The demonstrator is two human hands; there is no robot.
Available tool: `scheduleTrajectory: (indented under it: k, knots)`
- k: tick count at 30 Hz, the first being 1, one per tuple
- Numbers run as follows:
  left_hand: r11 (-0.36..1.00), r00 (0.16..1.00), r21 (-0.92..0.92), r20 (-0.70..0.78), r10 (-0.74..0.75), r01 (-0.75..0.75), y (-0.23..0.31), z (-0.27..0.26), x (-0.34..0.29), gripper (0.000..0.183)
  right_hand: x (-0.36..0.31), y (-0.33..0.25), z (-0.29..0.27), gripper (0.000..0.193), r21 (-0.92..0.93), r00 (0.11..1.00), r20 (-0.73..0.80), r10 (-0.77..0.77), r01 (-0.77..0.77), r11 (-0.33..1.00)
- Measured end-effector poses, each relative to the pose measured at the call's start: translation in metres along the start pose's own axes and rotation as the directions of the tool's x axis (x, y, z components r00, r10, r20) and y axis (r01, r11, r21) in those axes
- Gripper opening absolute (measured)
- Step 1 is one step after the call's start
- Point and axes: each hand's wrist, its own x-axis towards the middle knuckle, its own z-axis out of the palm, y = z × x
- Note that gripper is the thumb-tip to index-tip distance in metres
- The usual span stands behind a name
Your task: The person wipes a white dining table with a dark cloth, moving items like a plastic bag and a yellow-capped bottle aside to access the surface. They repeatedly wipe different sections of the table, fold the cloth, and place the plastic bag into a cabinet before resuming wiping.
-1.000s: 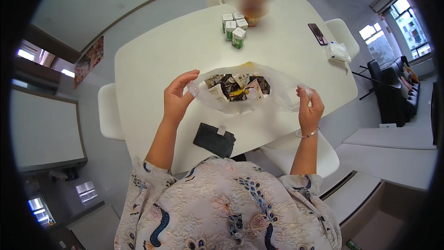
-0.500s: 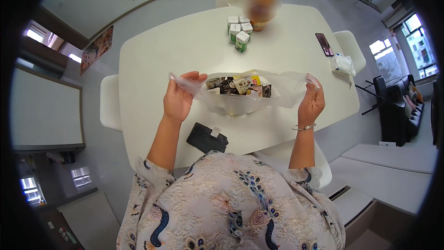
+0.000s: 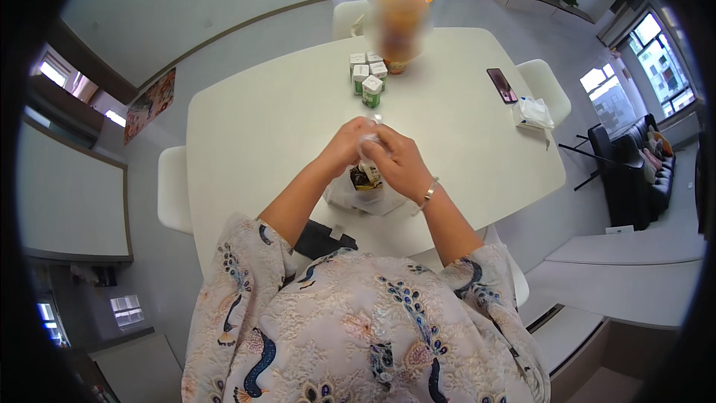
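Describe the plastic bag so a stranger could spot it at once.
Find the white table, then the left hand and right hand meeting above it. They grip a translucent bag by its bunched top, packets showing inside. Unlike the dark item at the near edge and the green-and-white cartons beyond, it is see-through.

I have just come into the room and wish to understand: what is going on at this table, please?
The person's left grip and right grip are close together, holding the gathered top of a translucent plastic bag. Packets show inside it, and its lower part appears to rest on the white table. A dark grey folded item lies near, partly hidden. Small green-and-white containers stand farther off; a phone and tissue pack lie toward the right.
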Motion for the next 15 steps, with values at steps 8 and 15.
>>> scheduleTrajectory:
  k: [8, 15]
  knots:
    - [0.999, 0.934, 0.031, 0.356, 0.007, -0.019, -0.016, -0.010, 0.006, 0.012, 0.021, 0.016, -0.014, 0.020, -0.282, 0.990, -0.063, -0.126, 0.104, 0.954]
    - [0.901, 0.940, 0.286, 0.197, 0.277, -0.325, -0.003, 0.015, -0.013, 0.020, 0.029, 0.017, -0.020, 0.023, -0.127, 0.983, 0.065, -0.173, 0.180, 0.975]
